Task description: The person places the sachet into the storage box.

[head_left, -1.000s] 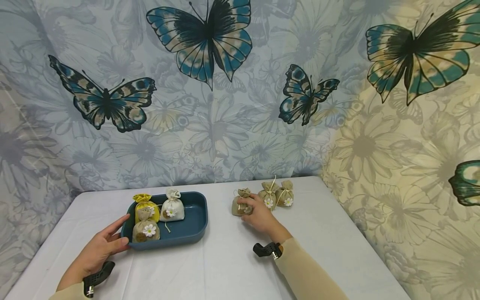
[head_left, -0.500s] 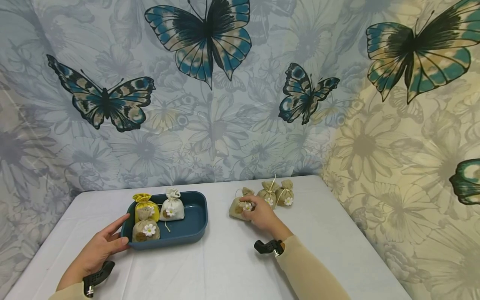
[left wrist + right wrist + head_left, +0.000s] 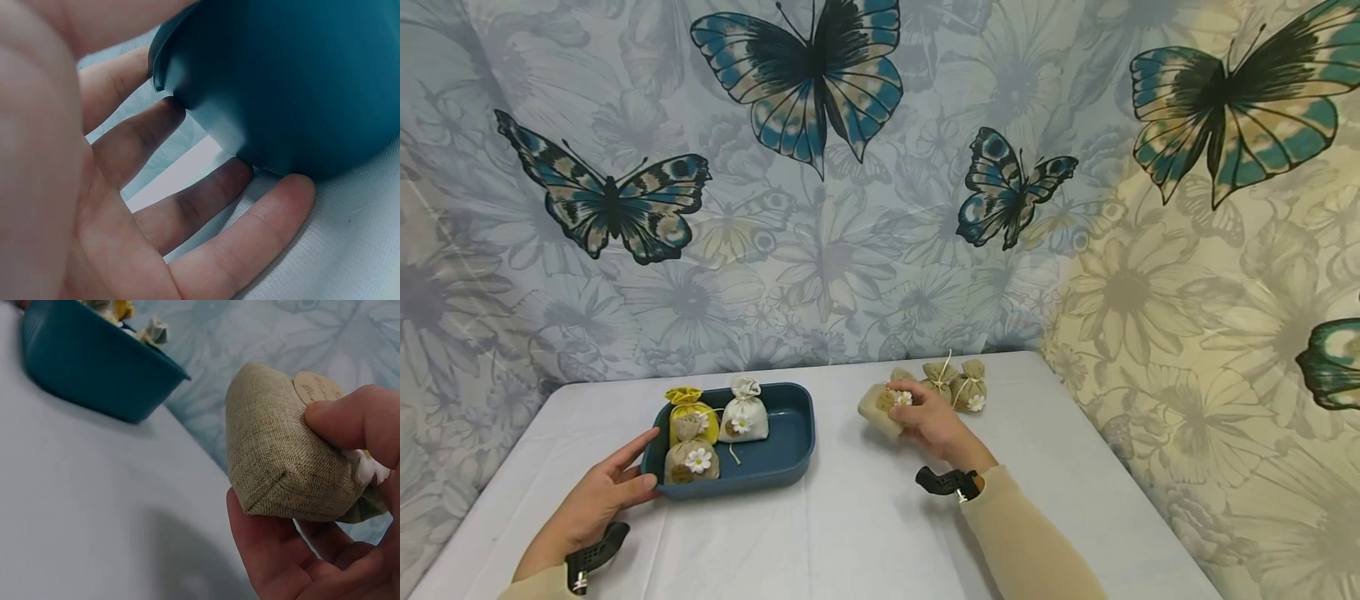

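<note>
A blue plastic tray (image 3: pixel 767 479) stands on the left of the table, holding a yellow drawstring pouch (image 3: pixel 681 412), a white one (image 3: pixel 747 417) and a beige one (image 3: pixel 691 462). My left hand (image 3: pixel 598 500) holds the tray's left end, thumb at the front corner; in the left wrist view several fingertips (image 3: pixel 294 187) touch its wall. My right hand (image 3: pixel 936 425) grips a beige burlap drawstring pouch (image 3: pixel 269 437) with a white flower and round tag. That pouch is tilted, its base toward the tray; in the right wrist view the thumb presses its front and fingers support it from below.
Two more beige pouches, one left (image 3: pixel 937 379) and one right (image 3: pixel 970 387), stand side by side at the back right, close behind my right hand. A white cloth covers the table (image 3: pixel 850 517). Behind it hangs a butterfly-print curtain (image 3: pixel 850 250).
My right hand has taken hold of the beige pouch, tilted it and raised it off the table. My left hand and the tray stay where they were.
</note>
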